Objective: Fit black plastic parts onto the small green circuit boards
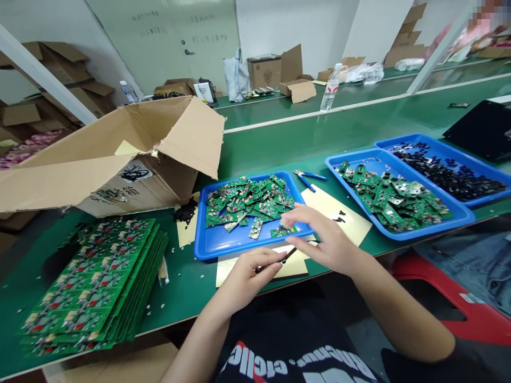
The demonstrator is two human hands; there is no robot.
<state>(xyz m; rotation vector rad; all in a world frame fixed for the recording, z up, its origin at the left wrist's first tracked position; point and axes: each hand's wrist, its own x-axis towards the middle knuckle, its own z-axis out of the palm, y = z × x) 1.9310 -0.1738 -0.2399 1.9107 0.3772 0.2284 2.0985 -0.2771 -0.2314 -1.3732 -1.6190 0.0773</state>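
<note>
My left hand [255, 271], closed at the fingertips, pinches a thin black part [290, 254] in front of the near edge of the middle blue tray [231, 246]. Just above it, my right hand [325, 236] has thumb and fingers apart over the tray's near right corner. Its fingertips are close to a small green circuit board [275, 233]; whether they touch it cannot be made out. More small green boards [247, 199] lie heaped in that tray. Sheets of yellowish paper [229, 272] lie under and beside it.
At left, a stack of green board panels [91, 276] stands before an open cardboard box [139, 181]. Blue-handled pliers [309, 178] lie behind the paper. To the right, one blue tray [399, 231] holds boards, another [485, 199] black parts. A red stool [471, 308] stands right.
</note>
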